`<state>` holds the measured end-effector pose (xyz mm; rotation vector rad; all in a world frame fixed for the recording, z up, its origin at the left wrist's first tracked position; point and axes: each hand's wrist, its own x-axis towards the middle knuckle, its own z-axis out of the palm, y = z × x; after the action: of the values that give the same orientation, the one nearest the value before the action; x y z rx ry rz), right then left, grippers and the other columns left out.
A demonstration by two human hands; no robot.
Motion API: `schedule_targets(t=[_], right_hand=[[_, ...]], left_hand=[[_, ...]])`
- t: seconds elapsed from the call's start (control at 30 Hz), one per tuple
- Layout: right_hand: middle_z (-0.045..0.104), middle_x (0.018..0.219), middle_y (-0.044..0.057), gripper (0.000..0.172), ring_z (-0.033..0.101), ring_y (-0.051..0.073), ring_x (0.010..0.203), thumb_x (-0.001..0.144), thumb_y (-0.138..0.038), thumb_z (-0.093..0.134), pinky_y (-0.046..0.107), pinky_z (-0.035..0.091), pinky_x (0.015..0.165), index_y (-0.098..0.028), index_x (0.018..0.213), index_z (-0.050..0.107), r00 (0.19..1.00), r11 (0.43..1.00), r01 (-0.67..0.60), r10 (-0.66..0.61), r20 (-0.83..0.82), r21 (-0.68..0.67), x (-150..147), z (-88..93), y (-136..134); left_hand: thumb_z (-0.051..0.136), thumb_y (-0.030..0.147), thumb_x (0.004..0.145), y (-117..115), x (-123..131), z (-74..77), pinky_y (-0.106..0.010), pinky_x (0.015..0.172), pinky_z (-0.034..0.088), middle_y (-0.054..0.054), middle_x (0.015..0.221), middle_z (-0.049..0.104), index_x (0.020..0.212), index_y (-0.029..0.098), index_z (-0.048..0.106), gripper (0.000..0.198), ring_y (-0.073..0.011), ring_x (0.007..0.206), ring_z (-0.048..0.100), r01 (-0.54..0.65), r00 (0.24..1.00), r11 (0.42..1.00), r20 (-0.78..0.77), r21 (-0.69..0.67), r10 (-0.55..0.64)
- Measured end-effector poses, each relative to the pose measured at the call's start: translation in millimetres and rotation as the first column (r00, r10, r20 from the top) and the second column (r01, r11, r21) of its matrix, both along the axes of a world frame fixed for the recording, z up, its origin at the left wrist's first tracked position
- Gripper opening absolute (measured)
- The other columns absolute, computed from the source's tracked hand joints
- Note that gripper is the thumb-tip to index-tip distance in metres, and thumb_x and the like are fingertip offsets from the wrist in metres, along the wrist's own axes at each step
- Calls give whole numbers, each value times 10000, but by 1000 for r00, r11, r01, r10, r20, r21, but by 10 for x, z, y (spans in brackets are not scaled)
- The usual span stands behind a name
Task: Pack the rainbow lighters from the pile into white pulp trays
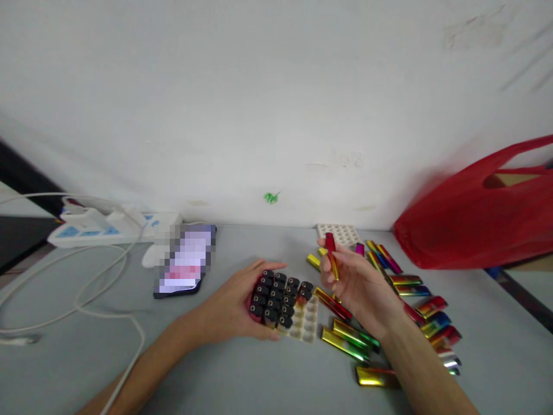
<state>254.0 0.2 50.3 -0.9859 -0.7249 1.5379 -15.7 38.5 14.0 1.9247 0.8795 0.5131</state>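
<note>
Cream moulded tray [310, 331], one, on a grey table [242, 380]; partly filled. Contents: about fifteen standing lighters [273, 304], black ends up, packed into the left and far part of the tray. Cups showing bare: those along the right and near right, with the rightmost row carrying lighters only toward its far end. Judged by that, the tray is more than half done, and the bare cups are what is left to fill.

Left hand [235, 300]: cupped around the left side of the standing lighters, thumb on the near side, fingers along the far side; it appears to steady the block.

Right hand [363, 282]: closed, pinching one red and gold lighter [332, 256], red end up, slightly tilted, held beyond the tray's far right corner and apart from it. This piece is not yet in a cup.

Loose lighters [345, 343], well over a dozen in sight, gold, green, red, blue and purple: lying flat, scattered right of the tray. Some are hidden by the right forearm; exact count cannot be told. These look sufficient for the bare cups.

Second tray [339, 233], white, one: against the wall [242, 115], behind the right hand.

Also present: phone [185, 259], left; red bag [466, 219], right.
</note>
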Motion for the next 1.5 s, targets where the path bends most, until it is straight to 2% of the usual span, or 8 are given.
schedule_targets(t=[0.13,0.27,0.37,0.53,0.7,0.8,1.1,1.5], right_hand=[[381,698,-62,170,260,101,533,877,-296,746,235,273,477,-245,836,589,990,999,-52,53,-134,7,-16,2,-12],[348,713,-64,221,188,109,537,881,-306,766,234,158,439,-262,866,550,987,998,-67,68,-144,10,-41,36,-31],[315,702,-72,241,175,114,544,887,-299,779,231,165,447,-269,880,540,985,997,-70,72,-158,20,-63,42,-46],[240,664,-89,191,133,127,573,916,-366,783,230,187,472,-237,932,642,968,994,-105,105,-230,16,-77,6,-41],[245,615,-85,529,168,110,560,974,-587,732,231,203,475,-205,669,529,907,977,-211,207,-366,29,-80,-45,-20],[256,611,-80,596,193,109,559,988,-616,700,237,227,481,-222,620,447,890,973,-233,215,-402,5,-78,-78,-22],[241,576,-94,596,152,87,512,957,-552,726,233,186,448,-239,590,377,868,970,-243,218,-447,2,-52,-133,1],[196,548,-121,551,96,66,470,890,-467,750,236,95,413,-255,595,336,919,978,-206,186,-348,-23,-45,-252,13]], left_hand=[[1049,420,642,-1,5,14,-562,1245,469,-97,1515,638,1591,312,560,1073,-422,1445,578,7,1000,1000,-7,5,-7],[1052,414,641,-3,5,16,-568,1249,463,-94,1487,647,1592,311,555,1078,-402,1391,619,15,1000,1000,-4,21,-15],[1047,416,653,0,2,7,-576,1263,442,-96,1513,633,1602,309,542,1081,-410,1424,591,19,1000,999,-16,42,-18],[1041,433,656,9,7,-4,-568,1241,468,-94,1487,653,1600,300,533,1081,-396,1384,627,34,999,999,6,40,-35],[1045,396,652,6,13,11,-553,1237,479,-86,1485,643,1589,306,534,1071,-372,1364,643,23,1000,998,-22,61,-22],[1046,384,652,3,15,21,-553,1256,461,-71,1440,669,1582,309,538,1063,-363,1359,650,31,999,998,-20,60,-29],[1043,413,660,-7,0,1,-580,1300,406,-90,1546,625,1598,301,526,1077,-412,1506,535,18,999,998,-47,66,-15],[1051,368,651,-26,9,4,-554,1224,498,-83,1525,628,1587,326,541,1067,-386,1411,620,-1,1000,999,-23,55,2]])
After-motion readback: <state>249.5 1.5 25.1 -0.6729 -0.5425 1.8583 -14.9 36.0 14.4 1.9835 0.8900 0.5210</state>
